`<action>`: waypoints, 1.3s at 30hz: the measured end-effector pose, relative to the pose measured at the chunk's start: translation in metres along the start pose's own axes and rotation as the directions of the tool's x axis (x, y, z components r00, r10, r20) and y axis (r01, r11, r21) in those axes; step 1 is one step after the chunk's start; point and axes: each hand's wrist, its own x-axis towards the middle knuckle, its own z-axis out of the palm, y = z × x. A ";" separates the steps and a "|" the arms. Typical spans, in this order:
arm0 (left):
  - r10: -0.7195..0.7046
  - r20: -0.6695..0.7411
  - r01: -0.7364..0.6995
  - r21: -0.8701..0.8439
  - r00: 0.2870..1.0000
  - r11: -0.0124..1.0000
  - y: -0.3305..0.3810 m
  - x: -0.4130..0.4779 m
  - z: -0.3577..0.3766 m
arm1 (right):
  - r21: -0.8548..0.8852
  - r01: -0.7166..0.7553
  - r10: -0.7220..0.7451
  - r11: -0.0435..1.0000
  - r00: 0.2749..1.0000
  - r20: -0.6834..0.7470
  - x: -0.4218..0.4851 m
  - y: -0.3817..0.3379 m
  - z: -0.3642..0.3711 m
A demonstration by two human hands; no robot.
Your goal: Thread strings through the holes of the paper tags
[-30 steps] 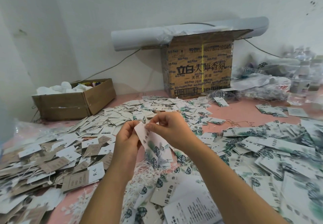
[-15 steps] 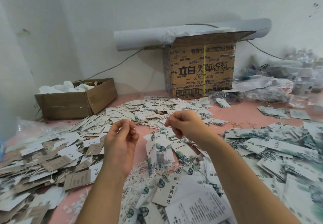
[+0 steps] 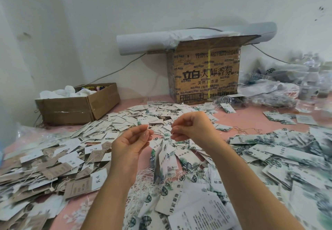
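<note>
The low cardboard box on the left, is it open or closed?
Open. The low box has no cover on top, and white items show inside.

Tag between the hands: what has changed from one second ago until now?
The left hand and right hand moved apart. Each now pinches an end of the string instead of the tag, which dropped and hangs from the string between them. The tag piles, the boxes and the table stayed as they were.
</note>
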 end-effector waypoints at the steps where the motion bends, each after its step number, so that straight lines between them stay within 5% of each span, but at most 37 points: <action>1: -0.006 0.007 0.006 0.018 1.000 1.000 0.000 0.000 0.000 | -0.033 0.004 -0.004 0.999 1.000 0.006 0.000 -0.001 0.001; 7: -0.025 0.046 0.019 0.127 0.999 0.992 -0.002 -0.002 0.002 | -0.175 0.066 -0.052 0.982 0.995 0.080 -0.003 -0.008 0.011; 15: -0.035 0.062 0.019 0.246 0.997 0.969 0.001 -0.005 0.006 | -0.141 0.102 -0.095 0.985 0.994 0.053 -0.005 -0.010 0.017; 23: 0.054 0.105 -0.091 0.383 0.993 0.919 0.004 -0.007 0.011 | -0.398 0.283 -0.243 0.873 0.959 0.148 -0.008 -0.017 0.024; 39: 0.173 0.146 -0.226 0.608 0.974 0.761 0.005 -0.008 0.011 | -0.410 0.222 -0.206 0.885 0.975 0.082 -0.005 -0.013 0.023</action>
